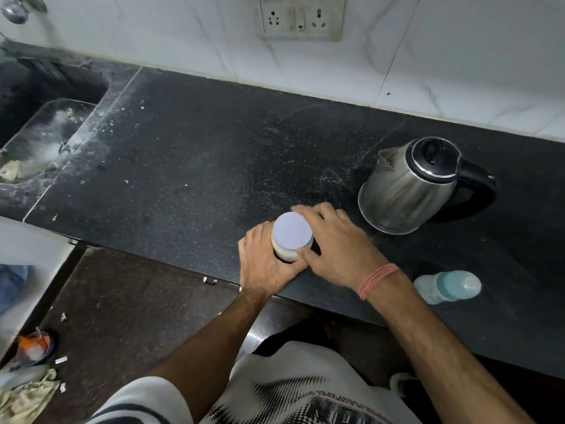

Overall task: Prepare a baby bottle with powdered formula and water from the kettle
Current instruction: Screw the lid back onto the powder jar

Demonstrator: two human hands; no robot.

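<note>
A clear jar of pale formula powder with a lilac lid [292, 231] stands near the front edge of the black counter [198, 166]. My left hand [264, 261] wraps around the jar's body from the left. My right hand [336, 243] grips the lid's rim from the right, thumb at the front. A steel electric kettle [406, 188] with a black lid and handle stands to the right, behind my right hand. A baby bottle with a teal cap [448, 286] lies on its side near the counter's front edge, right of my right wrist.
A dark sink [39, 117] with residue sits at the far left under a tap [15, 10]. A wall socket panel [301, 18] is on the white tiles behind. Litter and a small orange-and-black pot [35, 347] lie on the brown floor at lower left.
</note>
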